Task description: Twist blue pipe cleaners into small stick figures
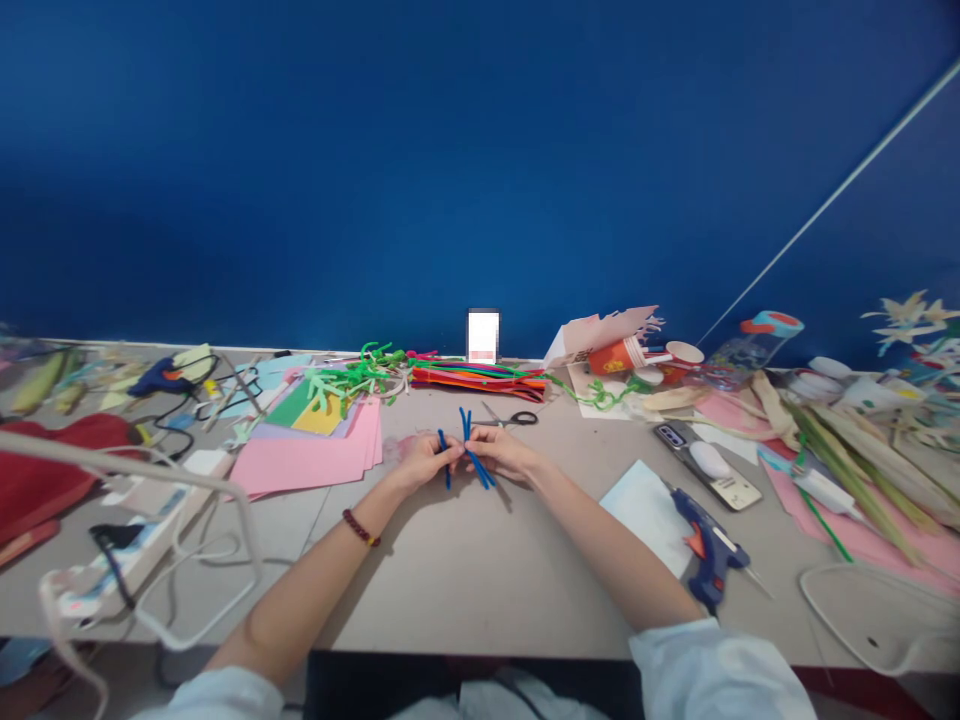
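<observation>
Both hands are raised over the middle of the table (465, 580), fingertips close together. A short blue pipe cleaner (448, 478) stands roughly upright in my left hand (426, 460), which is closed on it. My right hand (501, 450) pinches several blue pipe cleaners (480, 470) that cross at the fingers and spread apart above and below. Just behind the right hand lies a pair of scissors (523, 418) with black handles. Farther back is a bundle of multicoloured pipe cleaners (480, 380), in front of a small white-faced upright object (483, 335).
Coloured paper sheets (300, 460) and green pipe cleaner pieces (337, 385) lie to the left, beyond a white power strip (150, 530) with cables. On the right are a blue glue gun (709, 550), a phone (705, 465), an orange paper cup (619, 355) and dried husks (862, 470).
</observation>
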Demonstrator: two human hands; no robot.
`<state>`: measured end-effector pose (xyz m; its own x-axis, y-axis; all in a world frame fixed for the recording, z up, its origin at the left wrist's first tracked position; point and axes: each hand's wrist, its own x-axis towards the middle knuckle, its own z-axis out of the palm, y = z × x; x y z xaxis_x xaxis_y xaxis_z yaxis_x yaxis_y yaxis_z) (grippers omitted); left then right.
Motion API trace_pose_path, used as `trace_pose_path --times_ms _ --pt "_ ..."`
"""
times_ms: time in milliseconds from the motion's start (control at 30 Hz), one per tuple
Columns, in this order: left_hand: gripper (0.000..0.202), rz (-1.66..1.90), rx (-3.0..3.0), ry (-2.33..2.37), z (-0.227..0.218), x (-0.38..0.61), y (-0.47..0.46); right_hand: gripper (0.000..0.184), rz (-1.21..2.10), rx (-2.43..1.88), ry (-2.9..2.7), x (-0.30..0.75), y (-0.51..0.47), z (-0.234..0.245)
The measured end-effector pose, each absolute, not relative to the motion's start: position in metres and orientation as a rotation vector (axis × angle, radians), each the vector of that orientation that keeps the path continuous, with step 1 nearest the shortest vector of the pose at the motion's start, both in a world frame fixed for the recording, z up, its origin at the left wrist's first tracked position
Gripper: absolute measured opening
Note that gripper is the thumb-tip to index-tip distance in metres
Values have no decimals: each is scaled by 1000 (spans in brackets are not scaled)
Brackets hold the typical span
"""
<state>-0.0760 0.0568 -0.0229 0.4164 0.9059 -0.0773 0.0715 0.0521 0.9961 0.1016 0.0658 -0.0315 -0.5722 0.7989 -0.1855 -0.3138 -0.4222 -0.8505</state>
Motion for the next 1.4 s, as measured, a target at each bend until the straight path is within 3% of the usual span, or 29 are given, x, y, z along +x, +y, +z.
trace_pose_path --times_ms 367,800,1067,1400 --pt "36 846 1240 928 -16 -74 57 36 2001 -742 -987 92 63 -32" --pt "25 875 1010 890 -16 -71 55 30 2017 -737 -889 96 68 -36" --pt "32 935 948 955 -22 -68 57 23 2020 -711 -732 94 68 -32" --pt "29 931 923 953 -24 -68 59 35 2029 -607 -906 92 63 -29"
